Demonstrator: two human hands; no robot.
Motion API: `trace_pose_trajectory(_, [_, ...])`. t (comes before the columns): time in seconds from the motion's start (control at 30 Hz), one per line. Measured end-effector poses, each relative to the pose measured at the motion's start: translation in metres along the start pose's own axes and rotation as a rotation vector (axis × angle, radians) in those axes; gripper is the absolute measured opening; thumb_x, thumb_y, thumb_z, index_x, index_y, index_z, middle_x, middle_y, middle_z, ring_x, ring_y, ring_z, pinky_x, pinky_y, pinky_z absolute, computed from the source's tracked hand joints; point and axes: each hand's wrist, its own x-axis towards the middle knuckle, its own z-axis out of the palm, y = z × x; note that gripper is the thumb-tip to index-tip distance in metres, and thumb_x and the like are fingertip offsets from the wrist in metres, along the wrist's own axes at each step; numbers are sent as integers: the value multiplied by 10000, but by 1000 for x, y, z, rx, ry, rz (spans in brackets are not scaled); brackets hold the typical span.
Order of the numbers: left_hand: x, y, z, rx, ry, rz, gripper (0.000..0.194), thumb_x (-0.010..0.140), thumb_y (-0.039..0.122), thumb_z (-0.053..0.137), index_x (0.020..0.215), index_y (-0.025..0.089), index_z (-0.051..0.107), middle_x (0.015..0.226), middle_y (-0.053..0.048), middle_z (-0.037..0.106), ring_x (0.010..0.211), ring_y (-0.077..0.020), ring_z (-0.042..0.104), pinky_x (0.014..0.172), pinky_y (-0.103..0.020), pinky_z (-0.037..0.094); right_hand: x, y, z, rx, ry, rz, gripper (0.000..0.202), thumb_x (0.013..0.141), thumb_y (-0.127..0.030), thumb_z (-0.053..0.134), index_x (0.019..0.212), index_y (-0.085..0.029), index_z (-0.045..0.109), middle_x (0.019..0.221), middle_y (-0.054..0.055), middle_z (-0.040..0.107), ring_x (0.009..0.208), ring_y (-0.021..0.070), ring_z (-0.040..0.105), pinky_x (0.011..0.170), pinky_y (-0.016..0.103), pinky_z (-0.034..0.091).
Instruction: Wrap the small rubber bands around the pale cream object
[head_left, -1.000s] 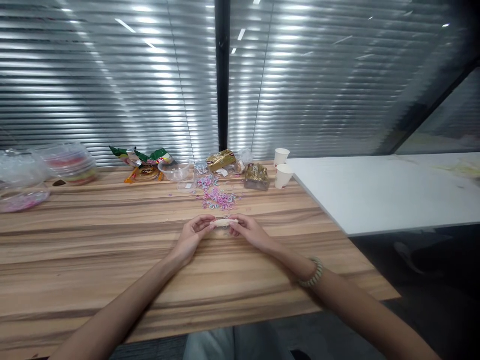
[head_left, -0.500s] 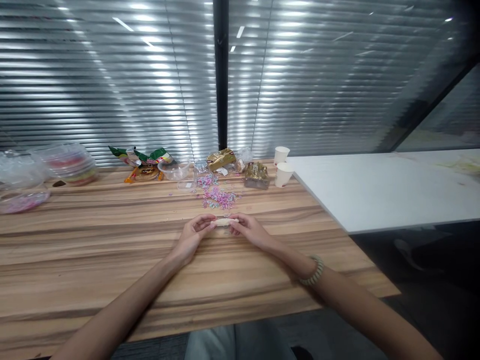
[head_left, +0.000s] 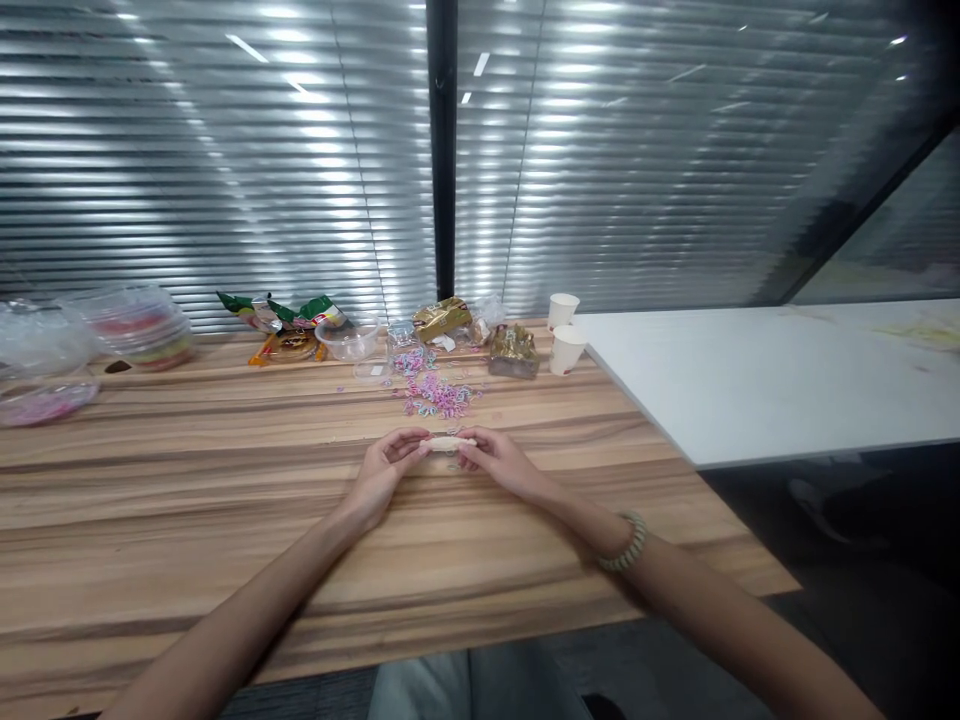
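Note:
A small, cream-coloured, elongated piece (head_left: 448,444) is held level just above the wooden table (head_left: 225,520); what kind of thing it is I cannot make out. My left hand (head_left: 388,470) pinches its left end between thumb and fingers. At the right end, the thumb and fingers of my right hand (head_left: 501,462) are closed on the same piece. Just beyond my fingers lies a loose heap of small pink, purple and pale green ring-like pieces (head_left: 442,396). A clear small container (head_left: 409,358) with more of these pieces sits behind the heap.
Along the back stand two paper cups (head_left: 568,350), gold foil packages (head_left: 442,318), a clear plastic bowl (head_left: 349,342) and green snack bags (head_left: 304,312). Stacked clear tubs (head_left: 139,325) are at far left. A white table (head_left: 750,380) adjoins on the right, and blinds (head_left: 225,170) hang behind.
Both hands keep their hold on the cream piece, which has shifted very slightly to the left. Nothing else has visibly moved.

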Motion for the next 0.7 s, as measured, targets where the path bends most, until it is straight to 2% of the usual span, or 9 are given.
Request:
trace_pose_trajectory(0.5, [0, 0, 1, -18, 28, 15, 311, 608, 301, 724, 867, 159, 626, 944, -60, 648, 926, -192, 573, 883, -306, 404, -1, -5, 0, -10, -14, 6, 352, 789, -435, 525, 946, -122, 561, 715, 36, 596, 642, 124, 541, 631, 258, 439])
trace_pose_trajectory(0.7, [0, -1, 0, 3, -1, 9, 313, 617, 304, 716, 879, 162, 622, 938, -61, 650, 918, -192, 574, 853, -295, 416, 1, -3, 1, 2, -17, 1, 347, 781, -440, 530, 921, -124, 560, 703, 31, 589, 631, 121, 534, 625, 255, 437])
